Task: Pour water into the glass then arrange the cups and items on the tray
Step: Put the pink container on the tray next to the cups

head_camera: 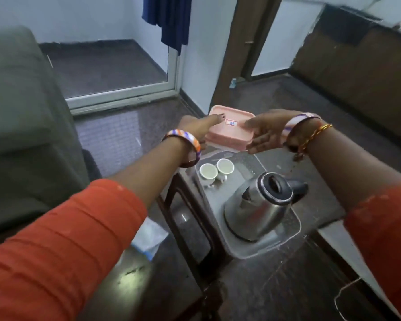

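Pink rectangular plastic box (229,130) between left hand (195,129) and right hand (264,133); two small white cups (215,169) and steel kettle (259,205) on clear tray (285,237) nearer than both hands.

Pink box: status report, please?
Both hands, left and right, grip pink box at its sides. Two cups, kettle on tray. Nothing blocking.

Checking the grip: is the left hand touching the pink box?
Touching. The head view shows the left hand against the pink box, fingers over its edge.
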A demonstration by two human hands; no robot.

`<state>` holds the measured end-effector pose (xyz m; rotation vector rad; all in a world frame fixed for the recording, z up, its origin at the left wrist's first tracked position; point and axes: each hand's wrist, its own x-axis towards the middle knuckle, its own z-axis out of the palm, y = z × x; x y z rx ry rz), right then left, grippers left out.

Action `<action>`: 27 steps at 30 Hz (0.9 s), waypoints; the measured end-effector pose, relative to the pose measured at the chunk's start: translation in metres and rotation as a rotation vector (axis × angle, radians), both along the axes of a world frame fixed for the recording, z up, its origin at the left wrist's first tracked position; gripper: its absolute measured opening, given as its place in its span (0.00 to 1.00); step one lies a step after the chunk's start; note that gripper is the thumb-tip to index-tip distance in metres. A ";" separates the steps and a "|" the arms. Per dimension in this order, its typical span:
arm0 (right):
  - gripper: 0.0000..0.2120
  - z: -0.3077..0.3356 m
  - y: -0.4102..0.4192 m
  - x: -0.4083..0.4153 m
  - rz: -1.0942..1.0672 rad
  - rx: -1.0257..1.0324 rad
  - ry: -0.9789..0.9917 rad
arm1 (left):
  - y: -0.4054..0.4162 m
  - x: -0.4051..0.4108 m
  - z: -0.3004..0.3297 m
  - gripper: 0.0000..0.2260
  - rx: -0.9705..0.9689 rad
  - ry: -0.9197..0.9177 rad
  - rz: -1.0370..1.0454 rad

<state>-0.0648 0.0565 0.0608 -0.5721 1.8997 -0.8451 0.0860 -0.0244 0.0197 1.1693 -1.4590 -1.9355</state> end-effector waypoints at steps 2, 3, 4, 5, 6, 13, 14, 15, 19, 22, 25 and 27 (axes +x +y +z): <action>0.07 -0.013 0.000 -0.055 -0.020 0.035 -0.089 | -0.004 -0.051 -0.009 0.07 0.002 -0.028 -0.025; 0.07 -0.025 0.002 -0.081 -0.032 0.052 -0.126 | -0.006 -0.076 -0.018 0.07 0.009 -0.049 -0.041; 0.08 -0.039 0.005 -0.103 -0.048 0.070 -0.164 | -0.007 -0.099 -0.029 0.07 0.025 -0.073 -0.058; 0.07 -0.054 0.008 -0.123 -0.067 0.084 -0.211 | -0.007 -0.120 -0.040 0.05 0.046 -0.097 -0.066; 0.07 -0.070 0.012 -0.139 -0.089 0.091 -0.265 | -0.008 -0.139 -0.051 0.02 0.055 -0.134 -0.076; 0.09 -0.181 0.027 -0.186 -0.250 0.087 -0.658 | 0.003 -0.220 -0.120 0.04 0.186 -0.357 -0.188; 0.09 -0.193 0.026 -0.188 -0.269 0.095 -0.681 | 0.002 -0.225 -0.128 0.07 0.232 -0.353 -0.160; 0.09 -0.205 0.026 -0.189 -0.292 0.099 -0.705 | 0.001 -0.228 -0.132 0.06 0.269 -0.356 -0.137; 0.08 -0.233 0.018 -0.192 -0.362 0.118 -0.729 | -0.002 -0.240 -0.149 0.14 0.236 -0.536 -0.113; 0.16 -0.244 0.008 -0.186 -0.371 0.133 -0.739 | 0.007 -0.237 -0.161 0.08 0.375 -0.609 -0.176; 0.18 -0.255 -0.001 -0.187 -0.375 0.207 -0.760 | 0.014 -0.232 -0.177 0.17 0.558 -0.594 -0.171; 0.17 -0.260 -0.004 -0.190 -0.384 0.240 -0.785 | 0.013 -0.232 -0.185 0.24 0.637 -0.562 -0.133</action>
